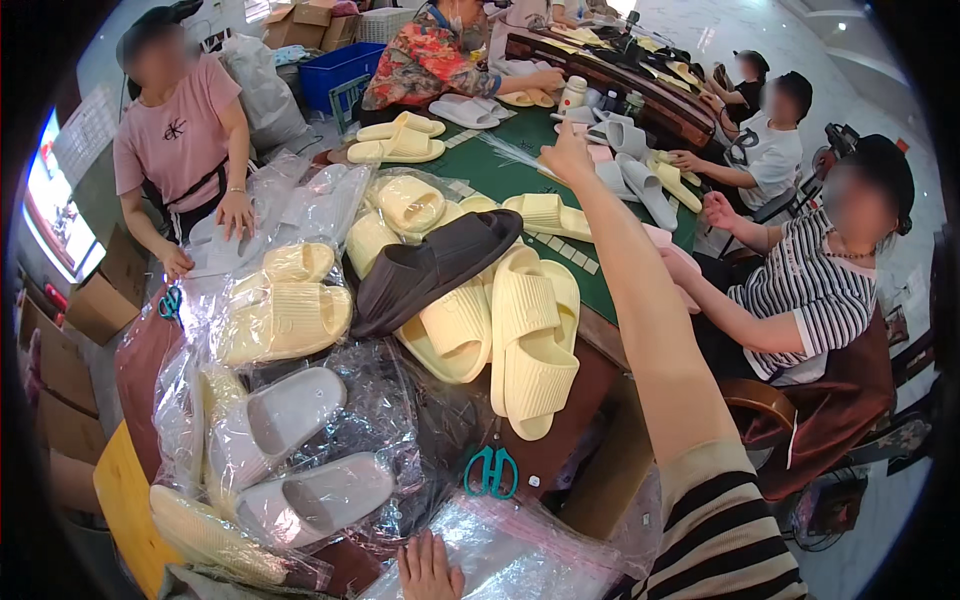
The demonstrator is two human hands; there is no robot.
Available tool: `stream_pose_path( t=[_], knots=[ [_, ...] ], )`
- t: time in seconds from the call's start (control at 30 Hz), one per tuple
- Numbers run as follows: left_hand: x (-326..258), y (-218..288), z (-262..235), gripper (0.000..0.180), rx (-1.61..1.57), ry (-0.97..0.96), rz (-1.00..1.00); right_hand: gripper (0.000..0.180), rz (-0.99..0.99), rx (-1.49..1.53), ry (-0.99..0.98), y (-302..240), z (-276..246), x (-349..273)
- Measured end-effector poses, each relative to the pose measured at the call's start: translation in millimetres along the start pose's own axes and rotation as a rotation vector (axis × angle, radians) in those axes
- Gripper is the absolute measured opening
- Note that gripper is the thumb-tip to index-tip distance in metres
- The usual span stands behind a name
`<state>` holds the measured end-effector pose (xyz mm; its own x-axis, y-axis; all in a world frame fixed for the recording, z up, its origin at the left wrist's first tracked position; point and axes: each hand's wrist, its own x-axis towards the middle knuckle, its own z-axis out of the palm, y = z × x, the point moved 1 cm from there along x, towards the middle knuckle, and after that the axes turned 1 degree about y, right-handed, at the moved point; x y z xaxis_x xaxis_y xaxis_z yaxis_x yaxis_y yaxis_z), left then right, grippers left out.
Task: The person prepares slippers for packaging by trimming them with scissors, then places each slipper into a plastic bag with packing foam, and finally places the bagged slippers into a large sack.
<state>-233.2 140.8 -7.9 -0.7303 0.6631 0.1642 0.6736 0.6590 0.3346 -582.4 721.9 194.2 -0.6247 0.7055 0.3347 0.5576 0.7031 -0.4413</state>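
Note:
My left hand (pixel 430 567) lies flat, fingers extended, on a stack of transparent plastic bags (pixel 520 545) at the near edge. My right arm stretches far across the table. At its end my right hand (pixel 568 158) is raised with the index finger extended and nothing visible in it, near pink and grey slippers. Between my arms are a pair of pale yellow slippers (pixel 535 345) and a dark brown slipper (pixel 435 268) lying across other yellow ones. Bagged grey slippers (pixel 318 500) and bagged yellow slippers (pixel 285 320) fill the left side. Teal-handled scissors (pixel 491 472) rest beside the bags.
A green mat (pixel 490 165) holds more slippers and a pale bottle (pixel 572 95). A person in pink (pixel 180 130) stands left, handling bagged slippers near other scissors (pixel 171 302). Several people sit along the right, the nearest in a striped shirt (pixel 805 290). A blue bin (pixel 340 78) stands behind.

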Motion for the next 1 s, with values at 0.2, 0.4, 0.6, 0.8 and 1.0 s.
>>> stream_pose_path(
  t=[0.2,0.4,0.6,0.8,1.0],
  knots=[
    [-1.9,-1.2,1.2,0.058,-0.003,-0.023,-0.001,0.055,-0.057,-0.05,-0.001,8.4,8.3,11.8],
    [-4.9,-3.4,1.5,0.058,0.001,-0.038,0.0,0.043,-0.162,0.044,0.046,5.2,35.2,-11.9],
    [-2.4,-2.5,4.9,0.052,0.022,-0.005,-0.002,0.048,-0.322,0.136,-0.062,-16.8,64.0,-62.9],
    [-3.3,-0.6,5.0,0.058,0.037,-0.109,-0.008,0.059,-0.032,0.097,-0.031,-12.0,18.0,-50.4],
    [-4.6,3.2,6.7,0.058,0.08,-0.11,0.004,0.055,-0.121,0.101,-0.063,13.5,8.6,-62.5]
  ],
)
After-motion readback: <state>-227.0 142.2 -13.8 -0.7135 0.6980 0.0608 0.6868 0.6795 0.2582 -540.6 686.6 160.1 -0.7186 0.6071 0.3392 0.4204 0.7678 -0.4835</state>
